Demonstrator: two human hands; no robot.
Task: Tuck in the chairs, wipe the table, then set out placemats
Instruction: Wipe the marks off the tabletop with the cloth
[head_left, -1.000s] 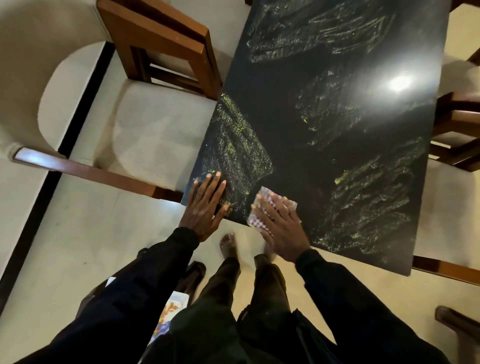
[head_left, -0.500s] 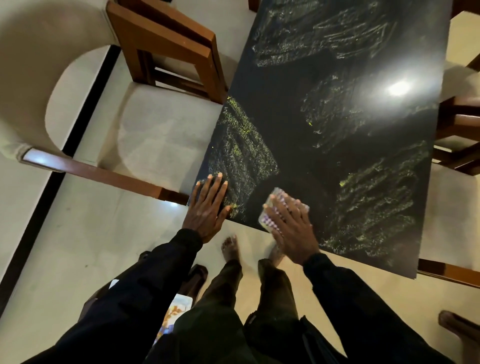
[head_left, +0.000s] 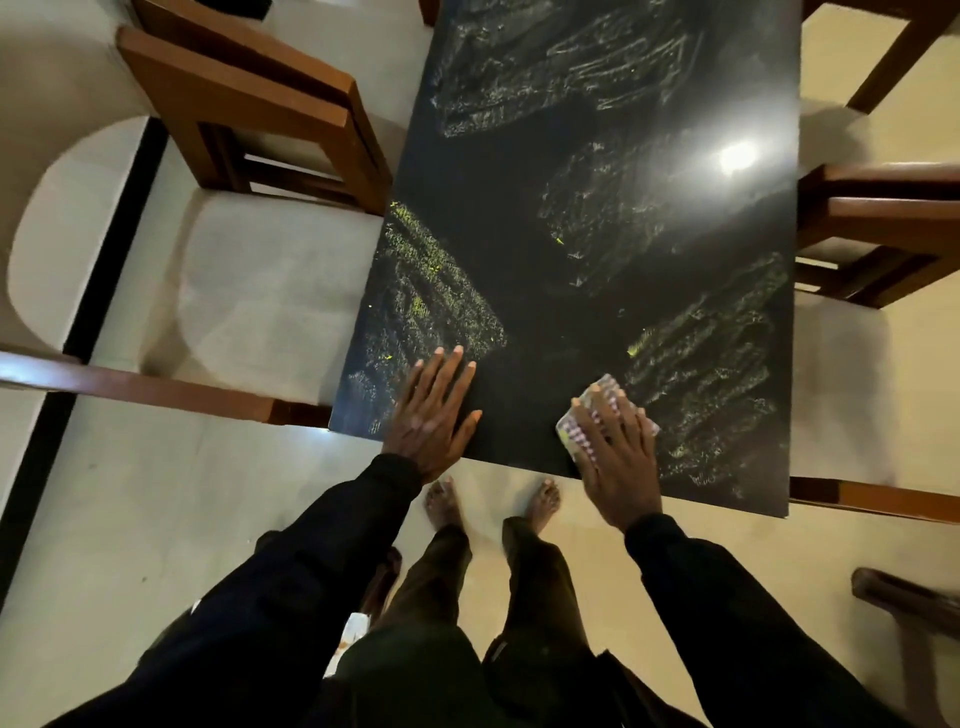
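Head view, cloth (head_left: 605, 410) under right hand (head_left: 618, 457), on table (head_left: 571, 208)

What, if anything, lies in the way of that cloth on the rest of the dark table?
Nothing visible does. The right hand presses the small checked cloth flat on the glossy black table, whose top ahead holds only smeared wipe marks and a lamp's reflection. The left hand rests flat to the cloth's left, apart from it.

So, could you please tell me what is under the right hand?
A checked cloth lies under the right hand, flat on the dark table. Its edges show around the hand; its middle is covered.
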